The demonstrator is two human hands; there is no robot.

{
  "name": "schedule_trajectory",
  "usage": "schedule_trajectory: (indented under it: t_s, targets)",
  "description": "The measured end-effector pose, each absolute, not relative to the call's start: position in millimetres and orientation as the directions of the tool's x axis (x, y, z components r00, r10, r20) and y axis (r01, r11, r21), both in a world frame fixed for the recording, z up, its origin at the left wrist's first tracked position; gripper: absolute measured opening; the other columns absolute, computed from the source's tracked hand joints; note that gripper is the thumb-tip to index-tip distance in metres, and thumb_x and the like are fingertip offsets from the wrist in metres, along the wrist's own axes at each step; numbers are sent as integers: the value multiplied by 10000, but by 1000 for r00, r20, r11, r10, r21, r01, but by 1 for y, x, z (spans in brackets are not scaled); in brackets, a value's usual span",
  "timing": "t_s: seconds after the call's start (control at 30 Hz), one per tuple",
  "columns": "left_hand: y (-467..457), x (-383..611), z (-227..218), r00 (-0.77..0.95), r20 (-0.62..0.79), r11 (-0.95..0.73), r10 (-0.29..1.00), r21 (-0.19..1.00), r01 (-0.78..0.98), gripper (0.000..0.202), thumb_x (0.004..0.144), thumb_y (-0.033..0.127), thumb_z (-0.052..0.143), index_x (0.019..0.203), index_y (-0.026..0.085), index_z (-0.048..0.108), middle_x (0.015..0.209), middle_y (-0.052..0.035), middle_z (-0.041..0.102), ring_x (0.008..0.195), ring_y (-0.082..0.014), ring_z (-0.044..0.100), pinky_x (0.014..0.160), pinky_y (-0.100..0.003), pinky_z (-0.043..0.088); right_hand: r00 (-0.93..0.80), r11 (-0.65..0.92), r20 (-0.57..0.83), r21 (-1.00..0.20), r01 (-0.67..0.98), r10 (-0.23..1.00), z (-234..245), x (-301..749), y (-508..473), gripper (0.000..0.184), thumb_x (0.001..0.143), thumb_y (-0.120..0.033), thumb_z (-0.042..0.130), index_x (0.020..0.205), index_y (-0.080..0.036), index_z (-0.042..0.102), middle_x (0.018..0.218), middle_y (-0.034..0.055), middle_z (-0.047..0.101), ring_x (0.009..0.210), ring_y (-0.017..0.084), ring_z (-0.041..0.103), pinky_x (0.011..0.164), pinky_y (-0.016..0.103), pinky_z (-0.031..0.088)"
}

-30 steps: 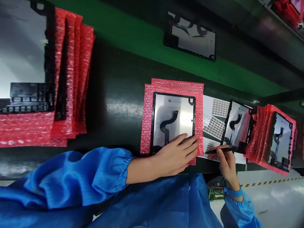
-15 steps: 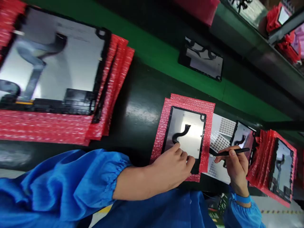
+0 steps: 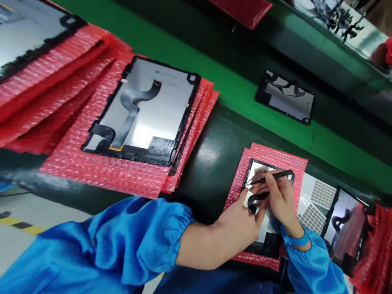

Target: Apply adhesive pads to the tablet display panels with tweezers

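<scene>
In front of me lies a screen panel [image 3: 266,232] with a black frame, a silvery back and a black flex cable [image 3: 255,200]. Under it are red bubble-wrap sheets [image 3: 240,179]. My left hand [image 3: 239,224] rests over the panel's left side, thumb and index finger apart on either side of the cable. Slim black tweezers [image 3: 280,174] are pinched in my right hand [image 3: 280,198]; their tips point left, near the panel's upper left edge and close to my left fingertips. The hands hide part of the panel.
To the left, more panels [image 3: 153,118] lie on stacked red bubble wrap [image 3: 70,163]. White sheets of small grey squares [image 3: 323,194] and another panel [image 3: 343,228] lie at right. One panel [image 3: 286,98] sits at the back, below a shelf [image 3: 324,45] holding black parts.
My right hand has brought the tweezers left, from above the label sheets to over the panel. My left hand's fingers have spread around the cable. The view has shifted leftward.
</scene>
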State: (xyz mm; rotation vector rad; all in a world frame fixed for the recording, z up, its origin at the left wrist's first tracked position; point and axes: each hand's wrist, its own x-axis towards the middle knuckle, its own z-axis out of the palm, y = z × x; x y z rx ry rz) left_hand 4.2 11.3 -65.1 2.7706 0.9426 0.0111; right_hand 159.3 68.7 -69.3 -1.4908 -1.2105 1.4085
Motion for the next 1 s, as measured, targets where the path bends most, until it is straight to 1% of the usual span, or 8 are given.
schedule_trajectory:
  t_s: [0.13, 0.3, 0.43, 0.53, 0.63, 0.73, 0.87, 1.0]
  targets:
    - [13, 4, -61, 786, -95, -762, 610, 202, 616, 832, 949, 506, 682, 1534, -59, 507, 667, -82, 770, 545, -270, 704, 1182, -572, 367, -40, -312, -323, -933, 182, 945, -70, 161, 66, 361, 1008, -586, 668, 999, -225, 661, 786, 48, 799, 635, 216, 780, 561, 317, 642]
    - [15, 2, -59, 798, -81, -780, 597, 172, 602, 697, 944, 346, 672, 1514, -35, 548, 740, -111, 794, 615, -282, 733, 1149, -552, 420, -30, -333, -345, -921, 201, 938, -71, 162, 65, 348, 1010, -573, 671, 1006, -225, 667, 823, 57, 808, 671, 221, 789, 572, 314, 651]
    - [16, 2, -59, 783, -65, -762, 619, 193, 619, 637, 967, 375, 654, 1470, -12, 600, 721, -97, 787, 550, -256, 701, 1168, -537, 405, -22, -322, -335, -921, 218, 942, -71, 162, 64, 346, 1008, -569, 677, 1006, -223, 676, 823, 64, 807, 675, 218, 788, 583, 311, 653]
    - [17, 2, -61, 784, -50, -763, 619, 199, 615, 603, 947, 360, 675, 1426, -4, 635, 716, -107, 785, 586, -276, 717, 1125, -533, 429, -29, -310, -325, -922, 231, 945, -71, 161, 65, 360, 1010, -577, 670, 998, -218, 683, 787, 58, 794, 654, 215, 780, 581, 316, 656]
    - [19, 3, -64, 793, -58, -767, 606, 222, 603, 574, 927, 327, 676, 1401, 4, 648, 717, -104, 785, 589, -287, 720, 1136, -561, 405, -35, -304, -321, -922, 239, 947, -71, 160, 65, 367, 1011, -582, 666, 1009, -216, 688, 773, 52, 786, 640, 210, 775, 583, 319, 657]
    - [24, 0, -63, 800, -92, -762, 593, 258, 594, 525, 927, 333, 683, 1365, 44, 670, 691, -81, 773, 552, -276, 700, 1152, -589, 377, -48, -317, -337, -918, 238, 940, -73, 161, 65, 355, 1019, -575, 655, 1036, -221, 685, 806, 54, 795, 659, 211, 781, 598, 324, 658]
    - [32, -8, -54, 836, -107, -783, 539, 302, 543, 443, 919, 364, 718, 1253, 73, 710, 713, -84, 775, 573, -261, 691, 1102, -563, 419, -63, -303, -326, -923, 240, 943, -74, 162, 64, 323, 1031, -553, 647, 1038, -231, 670, 806, 42, 797, 671, 204, 784, 616, 316, 657]
    - [35, -11, -53, 840, -100, -786, 533, 310, 535, 628, 875, 529, 769, 1285, 60, 688, 735, -91, 784, 590, -274, 707, 1135, -561, 389, -33, -323, -337, -923, 210, 941, -76, 159, 67, 333, 1020, -558, 660, 1029, -225, 664, 786, 40, 796, 618, 200, 773, 549, 301, 635]
